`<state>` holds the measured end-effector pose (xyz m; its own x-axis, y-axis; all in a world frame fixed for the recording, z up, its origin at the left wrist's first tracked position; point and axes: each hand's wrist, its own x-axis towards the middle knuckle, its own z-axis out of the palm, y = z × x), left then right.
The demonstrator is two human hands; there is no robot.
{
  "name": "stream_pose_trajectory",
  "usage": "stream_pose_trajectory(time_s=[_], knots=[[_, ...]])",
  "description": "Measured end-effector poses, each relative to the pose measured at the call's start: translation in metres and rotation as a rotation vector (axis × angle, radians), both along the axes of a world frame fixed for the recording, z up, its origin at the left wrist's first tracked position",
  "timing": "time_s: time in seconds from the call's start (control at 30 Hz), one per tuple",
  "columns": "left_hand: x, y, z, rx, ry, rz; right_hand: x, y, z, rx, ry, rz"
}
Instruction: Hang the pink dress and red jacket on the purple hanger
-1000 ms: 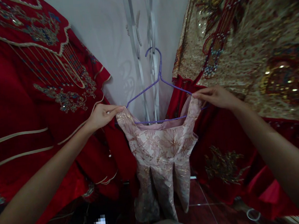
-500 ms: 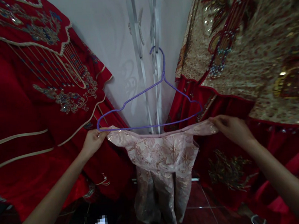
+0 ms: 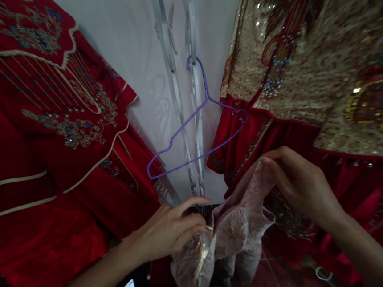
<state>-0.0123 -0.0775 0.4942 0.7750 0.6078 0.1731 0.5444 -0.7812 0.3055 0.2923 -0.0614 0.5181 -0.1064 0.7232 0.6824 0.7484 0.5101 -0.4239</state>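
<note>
Pink dress [image 3: 234, 229], 1 strap [image 3: 257, 180] clamped in right fingers [image 3: 280, 153], left fingers [image 3: 189, 224] parted over it, contact unclear

I see a pale pink brocade dress with shiny gold-toned flowers [image 3: 233, 233] hanging crumpled at the near side, its right strap drawn to a peak in the right hand [image 3: 300, 183]. The bodice sags lower at left, by the left hand [image 3: 172, 228]. Farther off, a thin purple hanger [image 3: 207, 96] hangs tilted, left end lower.
</note>
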Motion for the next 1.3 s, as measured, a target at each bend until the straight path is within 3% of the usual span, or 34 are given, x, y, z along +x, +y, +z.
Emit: stream_pose_trajectory(time_s=[0.17, 0.3, 0.5, 0.67, 0.77, 1.17, 1.3], knots=[[0.049, 0.027, 0.01, 0.208, -0.155, 0.087, -0.018, 0.001, 0.011, 0.04, 0.033, 0.019], [0.067, 0.064, 0.004, 0.353, -0.288, 0.182, -0.017, 0.002, 0.013, 0.015, 0.098, -0.035], [0.04, 0.08, -0.008, 0.234, -0.513, 0.248, 0.019, 0.022, -0.002, 0.037, 0.181, -0.252], [0.007, 0.073, -0.005, 0.177, -0.633, 0.175, 0.059, 0.044, -0.012, 0.148, 0.235, -0.575], [0.0, 0.072, -0.003, 0.175, -0.657, 0.145, 0.073, 0.052, -0.015, 0.172, 0.24, -0.663], [0.007, 0.074, -0.005, 0.16, -0.643, 0.108, 0.06, 0.048, -0.005, 0.191, 0.17, -0.536], [0.012, 0.075, -0.006, 0.127, -0.648, 0.079, 0.053, 0.055, 0.009, 0.218, 0.078, -0.462]])
